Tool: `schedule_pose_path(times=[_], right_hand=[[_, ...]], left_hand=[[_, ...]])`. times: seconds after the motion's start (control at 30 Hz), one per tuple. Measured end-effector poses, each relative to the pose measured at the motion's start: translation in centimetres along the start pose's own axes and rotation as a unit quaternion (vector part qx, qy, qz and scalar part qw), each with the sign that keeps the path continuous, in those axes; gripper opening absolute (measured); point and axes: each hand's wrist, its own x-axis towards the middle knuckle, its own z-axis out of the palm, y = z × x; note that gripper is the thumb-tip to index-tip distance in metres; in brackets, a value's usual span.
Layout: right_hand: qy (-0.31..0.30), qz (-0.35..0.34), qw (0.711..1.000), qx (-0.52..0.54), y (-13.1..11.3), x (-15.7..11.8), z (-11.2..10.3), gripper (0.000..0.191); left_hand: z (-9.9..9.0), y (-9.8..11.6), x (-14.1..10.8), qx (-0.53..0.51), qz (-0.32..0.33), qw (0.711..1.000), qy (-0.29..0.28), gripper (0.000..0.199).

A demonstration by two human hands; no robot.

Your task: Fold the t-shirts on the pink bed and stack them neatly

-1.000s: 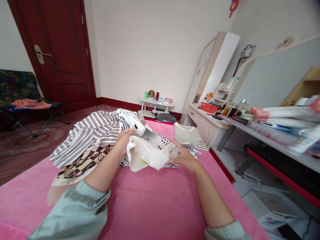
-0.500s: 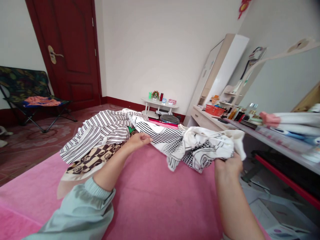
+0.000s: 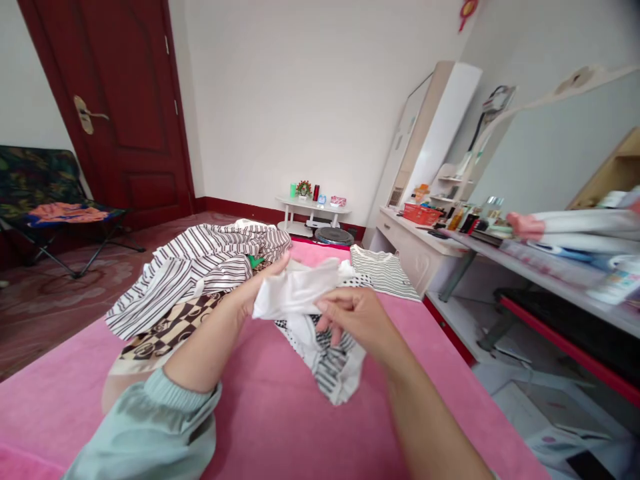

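A white garment with black patterned parts (image 3: 333,367) hangs between my hands over the pink bed cover (image 3: 295,427). My left hand (image 3: 267,277) grips its white part from the left, the fingers partly hidden behind the cloth. At the right end of that white part, my right hand (image 3: 350,313) pinches the fabric between thumb and fingers. Striped black-and-white clothing (image 3: 200,257) lies piled on the left, on top of a brown-and-cream checked cloth (image 3: 175,323). Beyond my right hand, a striped top (image 3: 385,270) lies flat.
A dressing table (image 3: 420,240) with a red basket (image 3: 421,214) and bottles runs along the right. Behind the bed is a low white stand (image 3: 313,206). A folding chair (image 3: 65,200) holding orange cloth stands left, near a dark red door (image 3: 115,100).
My right hand has moved left with the garment, toward my left hand, which now holds it too. The flat striped top has come into fuller view. The camera view has shifted slightly.
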Motion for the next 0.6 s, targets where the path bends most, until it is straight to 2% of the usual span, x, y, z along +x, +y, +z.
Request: schedule_pose_path(times=[0.03,0.1,0.13,0.2,0.27,0.33,0.4,0.47,0.5,0.57,0.6], right_hand=[[0.027,-0.006,0.999,-0.028,0.4,0.2,-0.7,0.030],[0.166,-0.055,0.981,-0.079,2.0,0.9,-2.8,0.025],[0.219,-0.071,0.967,-0.108,3.0,1.4,-3.9,0.023],[0.262,-0.077,0.949,-0.154,5.4,2.2,-5.6,0.021],[0.258,-0.071,0.945,-0.186,7.6,2.8,-6.3,0.027],[0.235,-0.073,0.941,-0.233,9.2,2.8,-6.1,0.043],[0.195,-0.057,0.933,-0.299,10.0,2.5,-5.5,0.062],[0.145,0.005,0.922,-0.360,10.4,2.2,-5.3,0.067],[0.123,0.045,0.913,-0.387,10.4,2.1,-5.4,0.063],[0.085,0.113,0.890,-0.433,10.2,2.0,-5.9,0.045],[0.070,0.134,0.882,-0.447,9.9,1.9,-6.2,0.034]], left_hand=[[-0.5,-0.2,0.1,0.029,-0.001,0.999,0.034,0.061],[-1.3,-0.7,0.1,0.099,0.007,0.992,0.078,0.064],[-1.4,-0.8,0.1,0.130,0.014,0.989,0.072,0.066],[-1.1,-0.8,0.0,0.183,0.024,0.983,-0.008,0.060],[-0.2,-0.4,-0.3,0.240,0.031,0.959,-0.147,0.049],[1.1,0.0,-0.6,0.288,0.032,0.914,-0.283,0.042],[2.5,0.1,-0.8,0.307,0.025,0.879,-0.364,0.041],[3.5,-0.1,-1.0,0.315,0.010,0.864,-0.393,0.042],[3.7,-0.1,-1.1,0.323,0.007,0.861,-0.392,0.043],[3.4,-0.1,-1.0,0.355,0.015,0.864,-0.356,0.044],[3.0,0.1,-1.0,0.377,0.029,0.873,-0.307,0.043]])
